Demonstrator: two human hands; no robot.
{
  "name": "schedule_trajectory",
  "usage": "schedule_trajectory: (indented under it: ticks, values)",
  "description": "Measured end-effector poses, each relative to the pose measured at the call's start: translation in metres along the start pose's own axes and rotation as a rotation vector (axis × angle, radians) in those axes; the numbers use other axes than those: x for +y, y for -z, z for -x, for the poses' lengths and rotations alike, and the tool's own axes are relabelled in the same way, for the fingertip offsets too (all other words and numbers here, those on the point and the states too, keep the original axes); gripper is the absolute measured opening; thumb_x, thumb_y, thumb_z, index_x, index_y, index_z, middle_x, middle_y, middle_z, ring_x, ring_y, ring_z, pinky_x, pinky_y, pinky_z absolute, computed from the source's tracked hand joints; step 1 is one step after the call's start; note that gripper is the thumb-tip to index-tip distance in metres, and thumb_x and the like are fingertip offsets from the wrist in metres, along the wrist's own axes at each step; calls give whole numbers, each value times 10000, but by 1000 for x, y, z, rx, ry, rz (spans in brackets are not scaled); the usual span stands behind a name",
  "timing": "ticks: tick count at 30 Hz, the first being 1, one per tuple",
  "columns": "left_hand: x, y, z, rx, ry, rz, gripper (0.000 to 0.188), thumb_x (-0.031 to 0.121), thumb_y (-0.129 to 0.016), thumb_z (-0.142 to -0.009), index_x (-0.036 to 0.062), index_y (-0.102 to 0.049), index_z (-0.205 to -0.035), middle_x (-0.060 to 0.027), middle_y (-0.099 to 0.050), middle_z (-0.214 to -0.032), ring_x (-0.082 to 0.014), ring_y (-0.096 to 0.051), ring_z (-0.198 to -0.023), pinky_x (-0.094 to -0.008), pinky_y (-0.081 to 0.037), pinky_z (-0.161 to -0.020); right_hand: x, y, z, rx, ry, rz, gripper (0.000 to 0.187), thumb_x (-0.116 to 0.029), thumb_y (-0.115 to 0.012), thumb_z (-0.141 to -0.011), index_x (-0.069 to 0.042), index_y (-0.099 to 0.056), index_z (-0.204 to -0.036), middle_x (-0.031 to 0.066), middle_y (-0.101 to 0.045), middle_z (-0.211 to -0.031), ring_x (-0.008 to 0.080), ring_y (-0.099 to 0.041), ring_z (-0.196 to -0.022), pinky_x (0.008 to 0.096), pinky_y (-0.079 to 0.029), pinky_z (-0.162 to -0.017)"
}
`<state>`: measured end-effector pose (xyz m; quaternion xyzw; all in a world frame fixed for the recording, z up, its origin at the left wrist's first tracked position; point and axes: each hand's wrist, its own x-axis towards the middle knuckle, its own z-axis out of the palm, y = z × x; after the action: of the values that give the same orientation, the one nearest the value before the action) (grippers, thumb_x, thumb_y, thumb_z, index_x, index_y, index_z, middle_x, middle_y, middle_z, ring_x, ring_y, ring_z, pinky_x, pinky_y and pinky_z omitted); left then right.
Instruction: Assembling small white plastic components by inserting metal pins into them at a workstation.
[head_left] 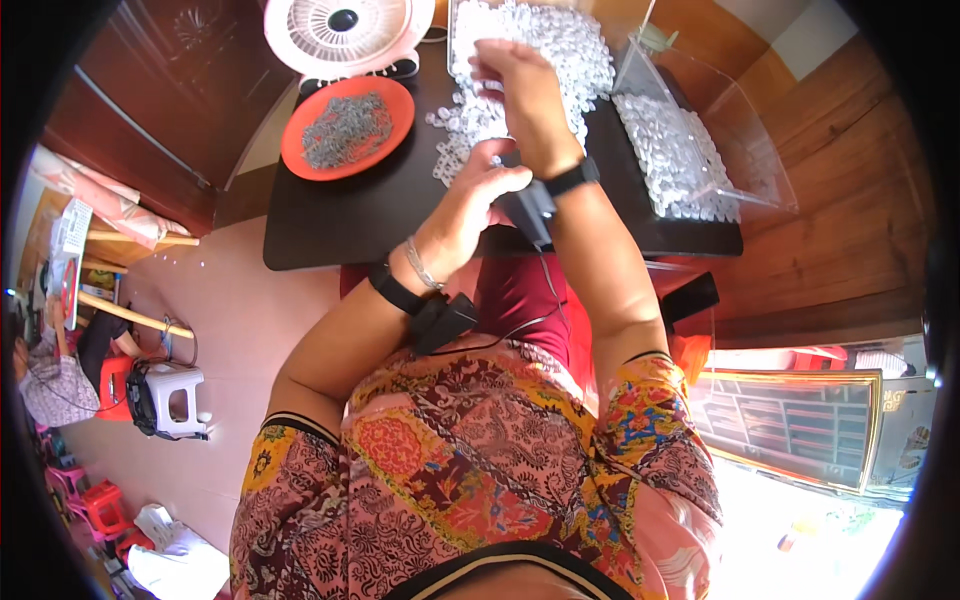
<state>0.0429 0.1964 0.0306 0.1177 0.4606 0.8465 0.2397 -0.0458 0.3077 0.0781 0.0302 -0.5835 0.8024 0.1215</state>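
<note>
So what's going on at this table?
A person's right hand is over a heap of small clear pieces, while the left hand is nearer the body, fingers curled; whether either grips anything is unclear. Left of the heap, an orange plate holds small grey pieces.

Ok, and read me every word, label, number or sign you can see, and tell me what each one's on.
None can be read.
White fan: pale marks on its dark base, too small to make out.
Clear pieces under the right hand: no legible lettering.
Orange plate and clear box: no legible lettering.
White item at far left: too small and blurred to tell.
</note>
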Motion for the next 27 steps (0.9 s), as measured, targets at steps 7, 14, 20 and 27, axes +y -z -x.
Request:
schedule_trajectory:
  ticks: [7, 14, 20, 27]
  values:
    - [83, 57, -37, 48, -151, -422, 309, 285, -493, -909, 53, -562, -1101, -87, -625, -856, -126, -586, -654, -204, -454, -567, 7, 48, -8, -271, -233, -21, 194, -67, -612, -870, 13, -605, -1047, 58, -648, -850, 102, -569, -684, 225, -469, -628]
    - [49, 72, -63, -8, -90, -545, 302, 343, -455, -951, 64, -543, -1025, -56, -586, -750, -104, -559, -572, -192, -390, -471, 20, 45, -6, -378, -55, 249, 155, -9, -645, -848, -12, -645, -1003, 17, -659, -850, 67, -584, -742, 212, -475, -672]
    - [42, 80, -68, -39, -196, -652, 272, 300, -430, -979, 64, -504, -865, -2, -505, -634, -69, -462, -496, -197, -339, -435, 32, 36, 3, -408, 248, 559, 116, 15, -669, -829, -14, -668, -942, 32, -676, -861, 75, -621, -759, 222, -515, -675]
    - [46, 80, -65, -2, -110, -513, 256, 280, -460, -971, 59, -515, -854, 15, -472, -611, -62, -460, -507, -189, -341, -457, 39, 32, 5, -390, 302, 597, 116, -5, -694, -812, -27, -638, -911, 13, -642, -749, 54, -593, -627, 212, -488, -572]
